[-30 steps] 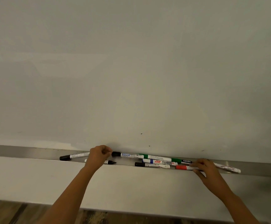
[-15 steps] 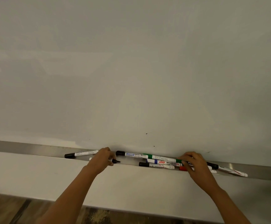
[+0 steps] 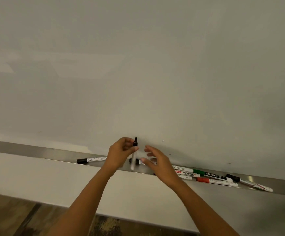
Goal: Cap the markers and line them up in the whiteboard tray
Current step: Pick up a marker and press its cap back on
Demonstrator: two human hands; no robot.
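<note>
Left hand point(image 3: 121, 153) now clamps slim white uncapped marker point(image 3: 133, 159) upright at frame centre, black tip up, lifted off long steel whiteboard tray point(image 3: 36, 151). Right hand point(image 3: 157, 161), fingers apart, empty, has left cluttered markers point(image 3: 211, 177) lower right. Capping likely next; cap not visible.

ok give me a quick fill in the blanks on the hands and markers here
1. The left hand holds a marker with its black tip pointing ____.
2. The right hand is open and holds ____.
3. The red-capped marker lies in the ____.

Missing words: up; nothing; tray
</note>
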